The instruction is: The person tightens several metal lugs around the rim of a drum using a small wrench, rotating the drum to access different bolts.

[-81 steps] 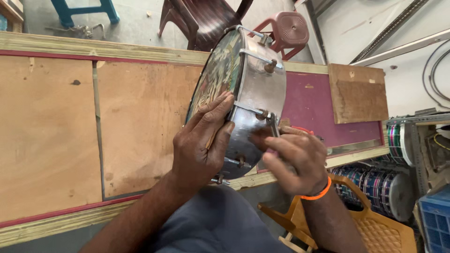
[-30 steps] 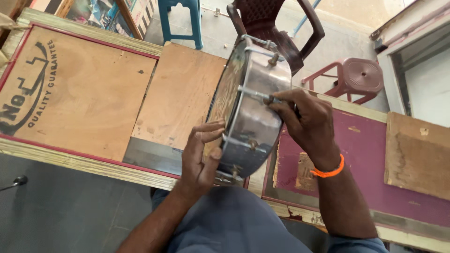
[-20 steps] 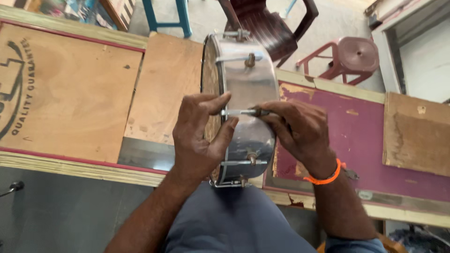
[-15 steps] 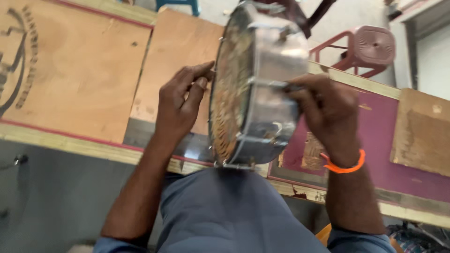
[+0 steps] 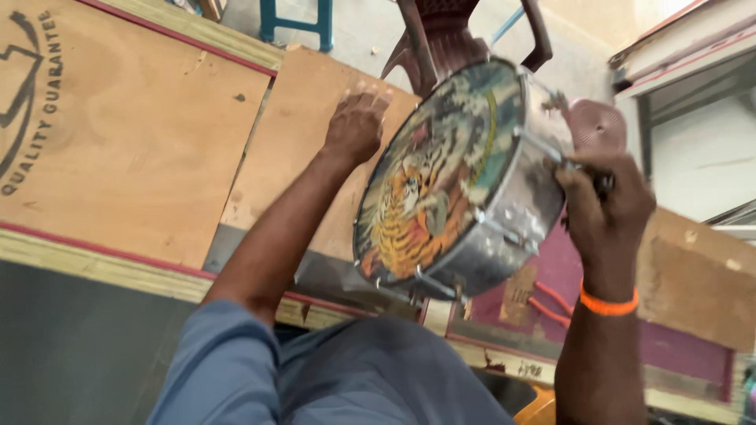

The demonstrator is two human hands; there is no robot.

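Shiny metal drum with a tiger painted on its skin is what the head view is all about. It sits tilted up on edge, bottom rim down near the person's lap, painted face turned toward the left hand, metal shell toward the right hand.

The right hand is wrapped tight around something at the shell's upper side, right where a tension rod runs. Looks like a small dark tool in the fist, but it's too blurred to be sure. An orange wristband sits just below it.

The left hand is off the drum, just beside the top left rim, fingers loosely curled and holding nothing. It hovers over the plywood.

Room-wise: left of the left hand there's lots of flat plywood desk, a big sheet with black lettering and a red edge line, and a smaller bare panel under the forearm. The near edge of the desk runs just in front of the person's knees, so the drum is squeezed between lap and edge.

Past the hands, a dark red plastic chair stands close behind the drum's top rim, and a blue stool further left. Right of the right hand is a maroon board with another plywood piece on it.
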